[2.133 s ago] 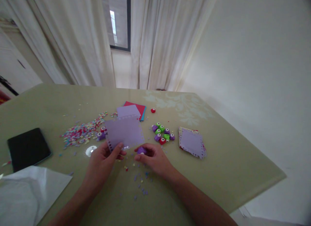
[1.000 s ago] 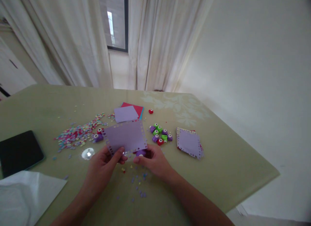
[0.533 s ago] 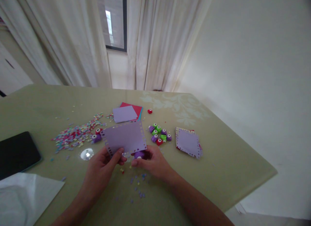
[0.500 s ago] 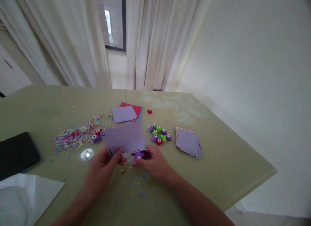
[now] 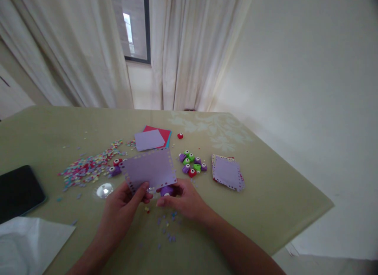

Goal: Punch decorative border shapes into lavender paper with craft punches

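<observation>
My left hand (image 5: 125, 202) pinches the lower left edge of a purple paper card (image 5: 150, 168), thumb on top. Small punched shapes run along the card's edges. A purple craft punch (image 5: 167, 190) is closed in the fingers of my right hand (image 5: 186, 198), at the card's lower edge near its right corner. How far the card reaches into the punch is hidden. Below the hands, loose purple paper bits (image 5: 170, 238) lie scattered on the table.
Several craft punches (image 5: 191, 164) in green, purple and red stand right of centre. Punched cards (image 5: 226, 172) are stacked further right. Plain paper sheets (image 5: 149, 140) lie behind the held card. Left are a confetti heap (image 5: 88, 166), a black phone (image 5: 20, 192) and a white sheet (image 5: 32, 239).
The whole view has shifted slightly. Both hands keep their hold on the card and the purple punch, with little visible movement between them.
</observation>
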`<control>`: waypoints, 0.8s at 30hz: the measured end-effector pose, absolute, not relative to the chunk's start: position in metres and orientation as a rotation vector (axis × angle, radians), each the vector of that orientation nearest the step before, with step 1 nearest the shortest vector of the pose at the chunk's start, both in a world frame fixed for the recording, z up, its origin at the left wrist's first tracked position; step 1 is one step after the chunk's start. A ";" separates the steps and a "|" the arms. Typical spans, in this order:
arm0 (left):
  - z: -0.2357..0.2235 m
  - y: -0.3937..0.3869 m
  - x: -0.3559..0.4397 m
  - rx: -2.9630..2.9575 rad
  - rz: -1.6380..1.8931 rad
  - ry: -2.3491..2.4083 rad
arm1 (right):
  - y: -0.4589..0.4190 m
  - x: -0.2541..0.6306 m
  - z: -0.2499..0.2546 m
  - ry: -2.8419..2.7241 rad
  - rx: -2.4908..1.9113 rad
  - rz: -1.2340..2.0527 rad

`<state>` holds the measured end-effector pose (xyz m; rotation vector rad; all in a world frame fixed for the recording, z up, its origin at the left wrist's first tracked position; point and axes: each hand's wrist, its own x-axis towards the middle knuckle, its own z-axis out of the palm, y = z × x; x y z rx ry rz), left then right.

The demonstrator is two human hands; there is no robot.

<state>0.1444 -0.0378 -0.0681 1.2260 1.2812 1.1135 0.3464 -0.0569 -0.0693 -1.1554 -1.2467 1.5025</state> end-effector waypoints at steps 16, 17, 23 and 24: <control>-0.072 -0.041 0.145 1.252 1.092 1.298 | -0.051 0.347 -0.075 -0.931 -1.060 1.490; -0.073 -0.041 0.145 1.251 1.090 1.290 | -0.051 0.347 -0.077 -0.913 -1.058 1.491; -0.078 -0.043 0.145 1.274 1.093 1.266 | -0.051 0.346 -0.081 -0.878 -1.059 1.481; -0.079 -0.043 0.145 1.278 1.087 1.262 | -0.051 0.346 -0.081 -0.880 -1.063 1.476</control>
